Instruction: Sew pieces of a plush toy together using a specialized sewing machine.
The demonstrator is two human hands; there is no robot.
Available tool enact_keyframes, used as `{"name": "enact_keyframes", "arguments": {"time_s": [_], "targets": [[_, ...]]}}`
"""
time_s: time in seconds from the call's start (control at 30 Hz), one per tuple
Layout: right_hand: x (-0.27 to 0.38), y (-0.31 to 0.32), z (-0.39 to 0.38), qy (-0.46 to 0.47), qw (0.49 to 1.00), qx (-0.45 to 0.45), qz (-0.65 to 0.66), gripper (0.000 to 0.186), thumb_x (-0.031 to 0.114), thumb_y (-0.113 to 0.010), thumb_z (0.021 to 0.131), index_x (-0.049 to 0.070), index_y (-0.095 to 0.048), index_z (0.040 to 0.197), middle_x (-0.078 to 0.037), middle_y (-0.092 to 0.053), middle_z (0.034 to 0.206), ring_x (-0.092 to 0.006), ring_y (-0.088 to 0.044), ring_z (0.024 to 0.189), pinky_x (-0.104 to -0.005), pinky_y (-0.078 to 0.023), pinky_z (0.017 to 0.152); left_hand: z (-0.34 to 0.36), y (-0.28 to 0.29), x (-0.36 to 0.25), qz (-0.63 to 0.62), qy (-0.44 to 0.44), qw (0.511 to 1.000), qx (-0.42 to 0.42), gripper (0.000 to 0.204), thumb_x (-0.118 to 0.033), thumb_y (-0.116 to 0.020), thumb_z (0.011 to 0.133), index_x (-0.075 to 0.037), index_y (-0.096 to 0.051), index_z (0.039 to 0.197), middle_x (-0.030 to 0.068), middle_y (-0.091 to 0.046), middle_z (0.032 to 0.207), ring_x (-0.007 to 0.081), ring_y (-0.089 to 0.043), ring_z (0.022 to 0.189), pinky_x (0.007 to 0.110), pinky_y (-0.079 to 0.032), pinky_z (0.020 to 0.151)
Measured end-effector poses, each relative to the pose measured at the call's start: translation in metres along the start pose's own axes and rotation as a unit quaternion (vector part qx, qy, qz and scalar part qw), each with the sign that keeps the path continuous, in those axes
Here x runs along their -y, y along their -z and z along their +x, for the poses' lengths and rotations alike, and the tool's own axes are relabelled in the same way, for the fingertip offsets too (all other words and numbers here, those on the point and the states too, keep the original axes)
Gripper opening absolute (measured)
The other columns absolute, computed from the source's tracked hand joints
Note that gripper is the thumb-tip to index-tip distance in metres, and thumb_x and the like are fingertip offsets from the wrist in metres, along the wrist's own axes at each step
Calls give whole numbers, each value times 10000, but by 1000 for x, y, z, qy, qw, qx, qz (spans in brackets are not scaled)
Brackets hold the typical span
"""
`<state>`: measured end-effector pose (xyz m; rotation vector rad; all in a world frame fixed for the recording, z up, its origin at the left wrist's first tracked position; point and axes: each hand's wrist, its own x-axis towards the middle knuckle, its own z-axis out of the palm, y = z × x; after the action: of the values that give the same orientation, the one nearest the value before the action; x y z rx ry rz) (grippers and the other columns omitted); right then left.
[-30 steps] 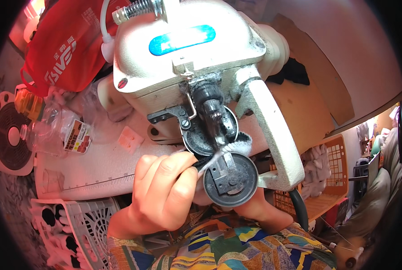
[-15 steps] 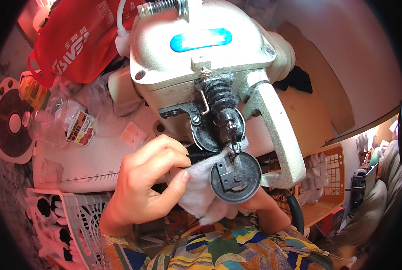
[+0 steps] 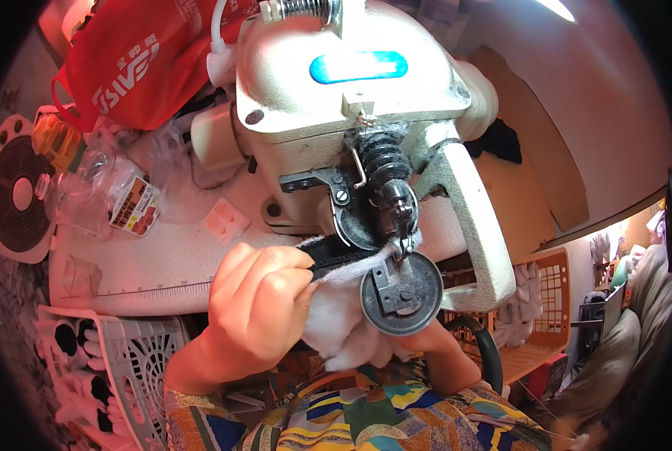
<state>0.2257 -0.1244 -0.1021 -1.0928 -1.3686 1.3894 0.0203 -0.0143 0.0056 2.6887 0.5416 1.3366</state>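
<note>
A cream industrial sewing machine with a needle head and a round dark metal disc stands before me. White fluffy fabric hangs at the disc's left side, its upper edge running in by the needle. Along that edge lies a black fabric strip. My left hand is closed, thumb and fingers pinching the fabric and strip together left of the disc. Below the disc, my right hand reaches in behind the fabric; its fingers are hidden by disc and cloth.
A white basket of black-and-white pieces stands at lower left. An orange basket with pale pieces is at right. On the table are a clear plastic bottle, a red bag and a small paper. A round fan-like device sits far left.
My left hand has closed more tightly on the fabric edge, its fingers folding in, and the black strip now shows more. The whole view has shifted slightly.
</note>
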Motion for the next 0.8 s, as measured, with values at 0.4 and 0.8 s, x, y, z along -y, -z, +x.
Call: {"name": "enact_keyframes", "arguments": {"time_s": [0.4, 0.8], "targets": [[7, 1, 1, 77, 994, -82, -4, 284, 51, -593, 911, 19, -569, 1192, -86, -640, 1088, -161, -606, 982, -311, -499, 816, 13, -3, -14, 2, -49, 999, -11, 223, 37, -660, 650, 50, -579, 858, 152, -611, 800, 240, -582, 610, 320, -392, 523], [-15, -11, -3, 22, 989, -62, 134, 374, 7, -576, 893, 5, -510, 1261, -96, -583, 1198, -148, -551, 1085, -320, -466, 921, 3, 20, -11, -407, 294, 859, 102, 417, -9, -621, 863, 50, -376, 1194, 131, -594, 1003, 128, -559, 857, 248, -449, 803]]}}
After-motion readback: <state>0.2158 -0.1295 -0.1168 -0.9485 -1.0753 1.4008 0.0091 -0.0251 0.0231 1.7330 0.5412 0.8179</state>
